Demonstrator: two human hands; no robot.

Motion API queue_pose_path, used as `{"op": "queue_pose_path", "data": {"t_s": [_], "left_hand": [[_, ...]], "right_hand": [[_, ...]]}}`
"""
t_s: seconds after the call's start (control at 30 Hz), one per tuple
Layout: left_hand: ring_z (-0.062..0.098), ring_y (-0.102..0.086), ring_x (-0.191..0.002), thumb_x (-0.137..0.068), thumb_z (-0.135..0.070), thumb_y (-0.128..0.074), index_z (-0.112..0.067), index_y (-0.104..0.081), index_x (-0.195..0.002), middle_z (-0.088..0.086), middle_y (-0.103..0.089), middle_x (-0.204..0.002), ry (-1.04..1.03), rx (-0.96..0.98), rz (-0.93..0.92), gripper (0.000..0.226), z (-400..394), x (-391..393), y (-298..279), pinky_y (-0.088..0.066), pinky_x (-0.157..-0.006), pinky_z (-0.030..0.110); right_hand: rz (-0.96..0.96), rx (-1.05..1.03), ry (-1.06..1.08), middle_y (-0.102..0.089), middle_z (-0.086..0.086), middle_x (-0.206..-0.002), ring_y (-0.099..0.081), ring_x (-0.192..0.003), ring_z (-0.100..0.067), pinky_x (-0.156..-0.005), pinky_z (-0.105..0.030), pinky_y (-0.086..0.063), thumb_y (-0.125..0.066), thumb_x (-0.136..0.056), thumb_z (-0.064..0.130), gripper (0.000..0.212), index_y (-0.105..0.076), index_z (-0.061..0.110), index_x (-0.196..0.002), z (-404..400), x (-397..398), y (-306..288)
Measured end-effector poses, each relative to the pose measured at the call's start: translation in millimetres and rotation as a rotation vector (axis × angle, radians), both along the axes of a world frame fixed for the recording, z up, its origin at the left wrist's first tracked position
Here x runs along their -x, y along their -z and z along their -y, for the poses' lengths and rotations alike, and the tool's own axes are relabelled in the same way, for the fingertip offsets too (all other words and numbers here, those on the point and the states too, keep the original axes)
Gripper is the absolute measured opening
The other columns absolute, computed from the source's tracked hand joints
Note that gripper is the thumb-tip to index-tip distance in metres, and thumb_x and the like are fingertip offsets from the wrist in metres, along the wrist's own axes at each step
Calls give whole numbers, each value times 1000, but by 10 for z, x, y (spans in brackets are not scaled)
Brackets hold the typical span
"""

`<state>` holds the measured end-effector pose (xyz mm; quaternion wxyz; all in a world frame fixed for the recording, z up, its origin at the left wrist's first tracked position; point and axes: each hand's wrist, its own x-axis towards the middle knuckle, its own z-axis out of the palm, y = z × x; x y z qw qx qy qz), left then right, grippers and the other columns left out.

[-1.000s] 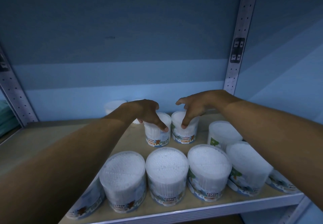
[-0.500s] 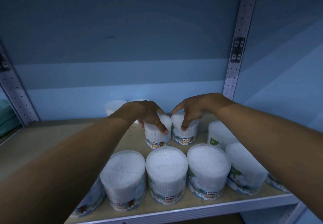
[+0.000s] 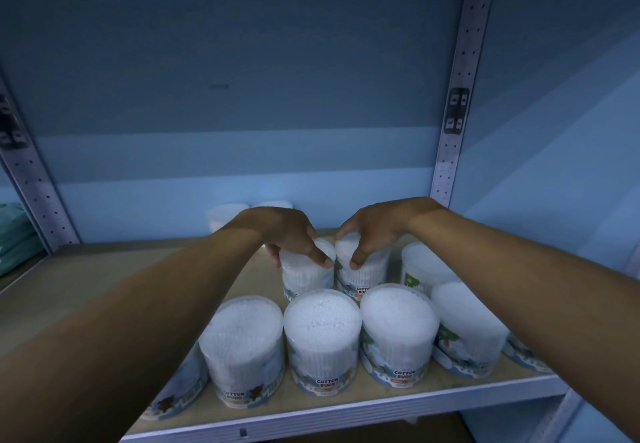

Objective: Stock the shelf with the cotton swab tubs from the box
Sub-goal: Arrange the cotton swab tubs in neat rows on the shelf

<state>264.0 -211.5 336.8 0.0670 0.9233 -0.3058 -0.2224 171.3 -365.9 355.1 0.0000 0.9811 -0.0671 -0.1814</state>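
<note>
In the head view, both arms reach in over a wooden shelf [image 3: 86,290] framed by perforated metal uprights [image 3: 453,103]. At the centre of the picture the left hand [image 3: 291,235] grips the lid of a cotton swab tub [image 3: 306,278] from above, fingers curled over its rim and the thumb on the near edge. The right hand [image 3: 372,231] grips a second tub [image 3: 363,274] the same way; the two tubs stand upright, touching side by side, in the middle row of the shelf. At 6 o'clock from them a front row of tubs [image 3: 320,338] stands along the shelf's edge, their labels reading "COTTON BUDS". At 3 o'clock from the held pair, another tub [image 3: 420,264] is partly hidden by the right forearm. Behind the left hand, at 11 o'clock, two more tubs [image 3: 225,216] stand against the blue back wall [image 3: 242,79].
</note>
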Motion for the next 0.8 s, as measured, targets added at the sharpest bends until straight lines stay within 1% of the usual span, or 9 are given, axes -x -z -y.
{"op": "queue_pose_path", "data": {"t_s": [0.1, 0.17, 0.23, 0.33, 0.43, 0.57, 0.67, 0.73, 0.8], "left_hand": [[28, -71, -99, -70, -68, -75, -23, -45, -148, 2, -52, -143, 4, -42, 48, 95, -11, 49, -1, -61, -84, 32], [25, -72, -88, -70, -72, -72, -23, -47, -147, 2, -56, -138, 7, -77, 103, 94, -14, 107, -13, -60, -82, 31], [22, -71, -76, -70, -73, -70, -22, -49, -145, 2, -58, -134, 4, -93, 147, 93, -19, 168, -29, -59, -75, 28], [20, -68, -68, -70, -73, -70, -19, -51, -143, 3, -60, -129, 2, -93, 165, 93, -30, 236, -40, -57, -69, 26], [19, -68, -63, -70, -75, -69, -17, -55, -138, 5, -65, -115, 13, -111, 176, 90, -41, 288, -55, -57, -67, 26], [20, -70, -66, -69, -77, -68, -17, -57, -135, 4, -67, -99, 17, -135, 183, 90, -55, 352, -74, -59, -73, 27], [22, -73, -72, -68, -77, -68, -17, -56, -137, 4, -68, -102, 13, -136, 189, 93, -65, 390, -72, -61, -78, 30], [23, -74, -76, -68, -78, -68, -16, -56, -137, 5, -68, -101, 13, -143, 188, 94, -70, 415, -71, -61, -79, 31], [23, -74, -77, -67, -78, -67, -16, -54, -138, 6, -69, -105, 11, -147, 192, 96, -70, 445, -80, -61, -80, 31]], "right_hand": [[-5, 39, -31, -43, 9, -151, -46, -134, -20, -108, -37, -43, -74, -78, 59, 78, -41, 46, -147, -29, 77, -30], [-3, 41, -33, -44, 10, -150, -46, -133, -19, -108, -35, -41, -74, -77, 60, 78, -42, 46, -147, -46, 132, -50], [-3, 37, -32, -45, 10, -149, -46, -133, -18, -107, -34, -40, -74, -77, 60, 77, -42, 47, -147, -59, 182, -60], [-4, 30, -28, -46, 9, -148, -46, -133, -18, -106, -33, -40, -74, -78, 59, 77, -42, 46, -147, -77, 243, -68], [-8, 33, -25, -46, 9, -147, -46, -133, -17, -104, -31, -40, -74, -78, 59, 76, -42, 48, -146, -94, 282, -74], [-22, 36, -18, -45, 10, -148, -45, -134, -17, -106, -33, -39, -74, -76, 61, 77, -41, 50, -145, -101, 329, -78], [-25, 37, -20, -44, 11, -150, -43, -136, -17, -108, -33, -38, -74, -77, 61, 78, -41, 50, -146, -107, 368, -84], [-29, 35, -17, -43, 11, -151, -42, -136, -17, -108, -33, -38, -74, -78, 61, 78, -40, 49, -147, -111, 388, -88], [-30, 36, -16, -42, 11, -152, -42, -137, -17, -107, -32, -38, -74, -78, 61, 78, -40, 49, -147, -116, 405, -91]]}}
